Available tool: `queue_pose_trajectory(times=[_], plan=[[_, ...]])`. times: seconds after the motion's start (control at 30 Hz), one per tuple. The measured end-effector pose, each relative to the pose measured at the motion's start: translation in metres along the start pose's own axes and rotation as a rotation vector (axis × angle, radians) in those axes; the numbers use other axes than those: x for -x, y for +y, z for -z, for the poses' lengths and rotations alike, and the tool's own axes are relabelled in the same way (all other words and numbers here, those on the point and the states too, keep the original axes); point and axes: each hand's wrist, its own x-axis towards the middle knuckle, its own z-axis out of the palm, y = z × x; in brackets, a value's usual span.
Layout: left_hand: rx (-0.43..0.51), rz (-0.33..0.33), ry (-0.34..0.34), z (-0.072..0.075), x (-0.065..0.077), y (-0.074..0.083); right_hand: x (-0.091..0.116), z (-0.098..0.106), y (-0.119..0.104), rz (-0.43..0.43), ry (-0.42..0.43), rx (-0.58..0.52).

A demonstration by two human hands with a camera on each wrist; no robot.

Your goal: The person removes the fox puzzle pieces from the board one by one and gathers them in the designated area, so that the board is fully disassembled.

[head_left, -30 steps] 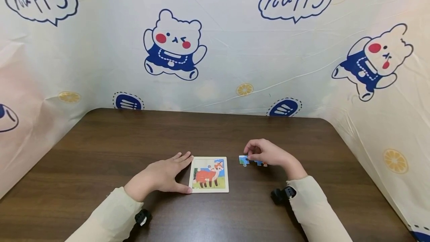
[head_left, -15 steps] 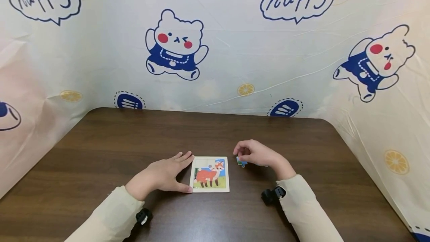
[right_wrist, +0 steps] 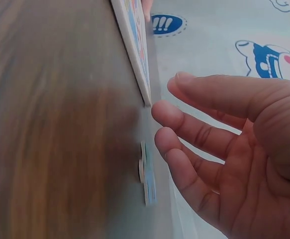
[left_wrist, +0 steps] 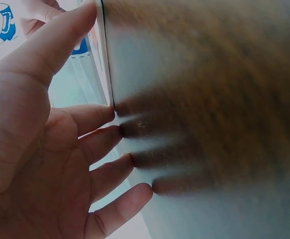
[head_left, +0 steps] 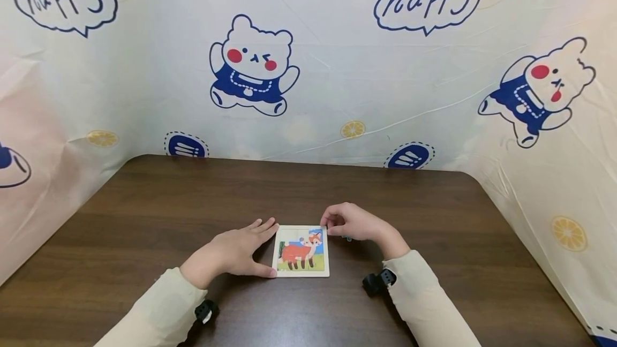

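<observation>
The right hand [head_left: 356, 222] had just come left, from over the loose pieces [right_wrist: 149, 186] to the puzzle board's far right corner, where its fingertips now lay at or very near the rim. The puzzle board [head_left: 305, 274] lay flat on the worktop [head_left: 168, 213], showing a fox picture [head_left: 297, 253] with a paler stretch toward its upper left, which I judged to be unfilled space. The right grip was narrow, fingers bent toward the thumb — no piece showed there, but the index tip was hidden, so I could not tell whether it pinched anything. The loose pieces lay to the right of the puzzle board, mostly under that hand from above. The left hand [head_left: 236, 250] had stayed put, its grip spread wide along the puzzle board's left edge, thumb at the near corner. To my reading, attention had shifted from the pieces to the puzzle board itself — with the fox unfinished.
</observation>
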Motion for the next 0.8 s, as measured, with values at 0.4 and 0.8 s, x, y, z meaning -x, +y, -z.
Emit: queue_pose_trajectory(times=[0.4, 0.8], plan=[[0.005, 0.001, 0.002, -0.001, -0.001, 0.001, -0.013, -0.01, -0.019, 0.065, -0.051, 0.043], [-0.006, 0.0, 0.003, -0.001, -0.002, -0.002, -0.019, -0.017, -0.024, 0.007, -0.055, 0.114]])
